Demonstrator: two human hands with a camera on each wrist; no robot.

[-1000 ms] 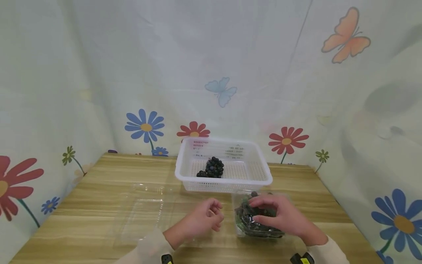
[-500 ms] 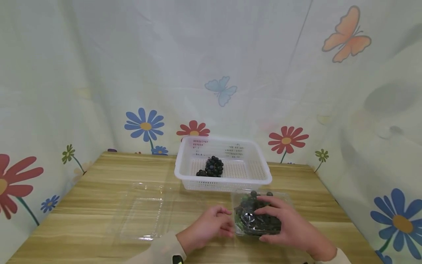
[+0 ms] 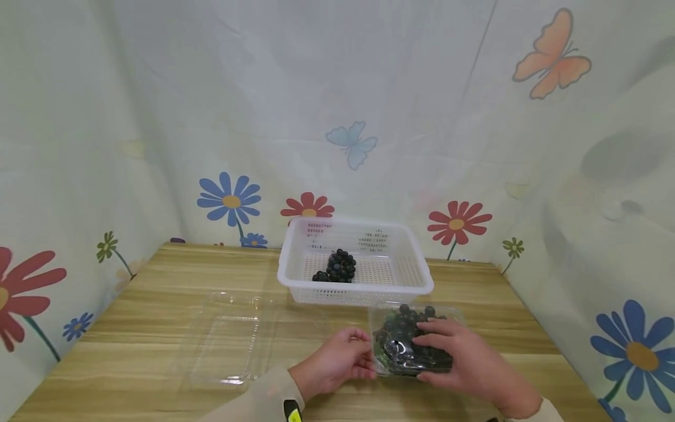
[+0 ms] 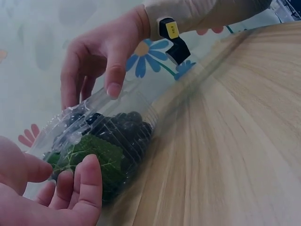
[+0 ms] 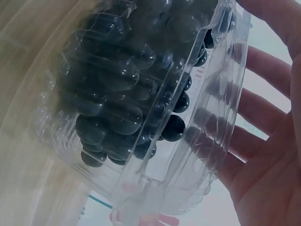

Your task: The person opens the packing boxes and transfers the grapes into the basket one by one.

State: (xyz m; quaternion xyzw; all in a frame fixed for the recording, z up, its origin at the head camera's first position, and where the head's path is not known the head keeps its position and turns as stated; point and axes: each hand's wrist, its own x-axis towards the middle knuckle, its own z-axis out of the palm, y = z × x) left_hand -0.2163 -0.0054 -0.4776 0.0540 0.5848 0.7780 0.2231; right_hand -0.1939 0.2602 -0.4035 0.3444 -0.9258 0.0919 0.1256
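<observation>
A clear plastic clamshell box (image 3: 390,370) holds dark grapes (image 5: 120,120) and a green leaf (image 4: 101,157); its lid lies over them. My right hand (image 3: 469,363) rests on the box's right part, fingers spread over the lid and thumb toward the near side. Seen from the right wrist, those fingers stretch along the lid's outside, nearly straight. At the box's left edge is my left hand (image 3: 340,360), its loosely bent fingertips touching or very near the side. In the left wrist view its thumb and fingers (image 4: 89,181) stand apart beside the leaf.
Behind the box stands a white perforated basket (image 3: 416,290) with a bunch of dark grapes (image 3: 341,266) inside. A second clear plastic container (image 3: 227,346) lies on the wooden table (image 3: 142,316) at left. A flower-printed curtain (image 3: 337,88) encloses the back and sides.
My left hand has moved right to the box's left edge. My right hand has shifted slightly right and nearer over the lid, uncovering more of the grapes.
</observation>
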